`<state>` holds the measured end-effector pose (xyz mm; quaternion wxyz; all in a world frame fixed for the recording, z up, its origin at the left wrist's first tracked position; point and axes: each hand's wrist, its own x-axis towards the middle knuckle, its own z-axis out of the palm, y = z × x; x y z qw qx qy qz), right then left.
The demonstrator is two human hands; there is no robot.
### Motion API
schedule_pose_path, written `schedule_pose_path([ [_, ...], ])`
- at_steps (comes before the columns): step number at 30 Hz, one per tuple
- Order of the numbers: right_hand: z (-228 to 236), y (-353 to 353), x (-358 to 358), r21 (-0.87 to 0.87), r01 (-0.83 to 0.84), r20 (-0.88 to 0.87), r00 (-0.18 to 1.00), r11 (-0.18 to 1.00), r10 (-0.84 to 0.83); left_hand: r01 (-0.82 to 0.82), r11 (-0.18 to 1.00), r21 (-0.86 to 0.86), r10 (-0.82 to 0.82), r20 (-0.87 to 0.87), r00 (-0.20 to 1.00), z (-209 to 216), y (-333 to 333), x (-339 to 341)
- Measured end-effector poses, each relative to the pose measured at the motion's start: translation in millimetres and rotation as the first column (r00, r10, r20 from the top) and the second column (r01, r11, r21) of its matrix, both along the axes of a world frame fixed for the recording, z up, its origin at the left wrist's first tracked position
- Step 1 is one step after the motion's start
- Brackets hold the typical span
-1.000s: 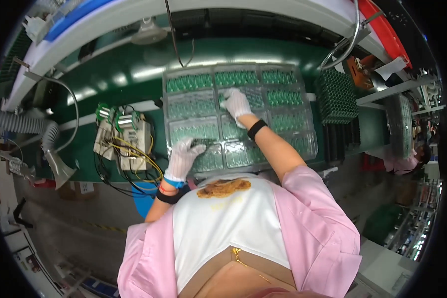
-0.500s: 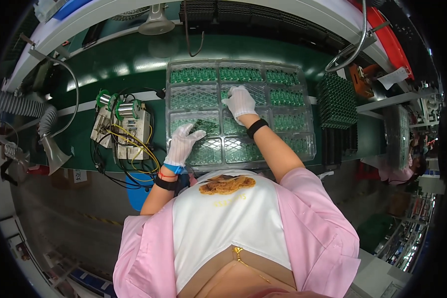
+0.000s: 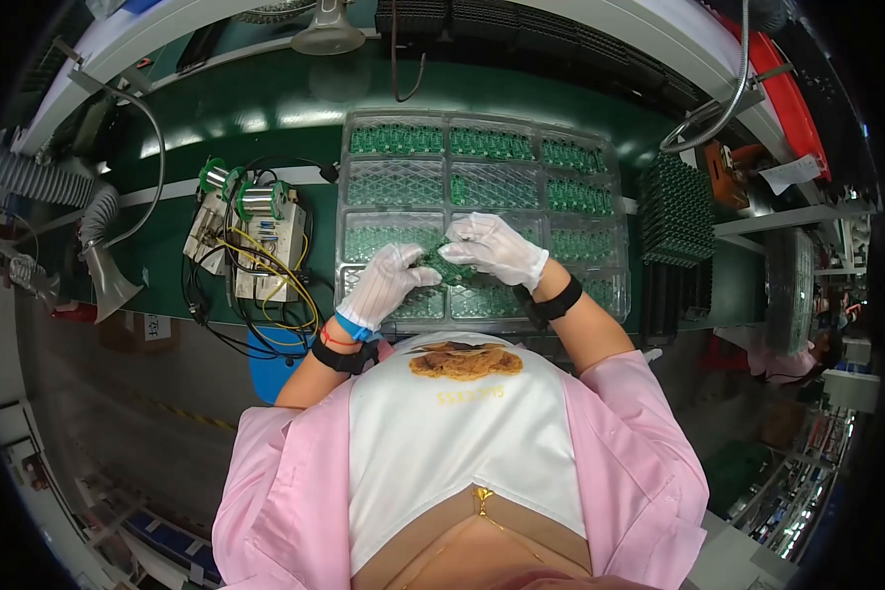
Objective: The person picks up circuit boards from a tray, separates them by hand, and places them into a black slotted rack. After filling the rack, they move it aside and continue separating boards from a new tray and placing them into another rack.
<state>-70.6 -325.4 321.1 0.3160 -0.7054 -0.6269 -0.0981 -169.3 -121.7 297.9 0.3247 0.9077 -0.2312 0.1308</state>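
Both my hands wear white gloves and meet over the near part of a clear plastic compartment tray. My left hand is closed on a green circuit board panel, its thumb and fingers at the panel's left side. From the right, my right hand pinches the same panel with bent fingertips; the exact grip is partly hidden. Rows of small green circuit boards fill the far compartments and the right column. In the middle compartment of the second row, one small group of boards stands at the left end.
Left of the tray stand soldering units with solder spools and tangled cables. A fume horn hangs at far left. Stacked black-green racks stand to the right. A thin hooked cable dangles above the far edge.
My right hand has come back from the second-row middle compartment to the panel at my left hand. A small group of boards now shows in that compartment. My left hand has moved slightly right.
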Motion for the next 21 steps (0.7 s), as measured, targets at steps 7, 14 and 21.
schedule_pose_path([
  [7,-0.2,-17.1,-10.9,0.043,0.012,-0.909,-0.413,0.999,0.045,0.087,0.996,0.009,-0.087,0.105,0.991,-19.6,-16.0,-2.8],
  [14,-69.5,-16.4,89.3,-0.458,0.568,-0.710,0.228,0.683,-0.666,-0.044,0.997,0.070,0.036,0.105,0.994,-43.7,-13.8,-1.3],
  [21,-60.8,11.7,69.3,-0.527,0.696,-0.432,0.275,0.488,-0.859,-0.290,0.938,-0.188,0.166,-0.493,0.854,-25.3,-6.8,-12.6],
])
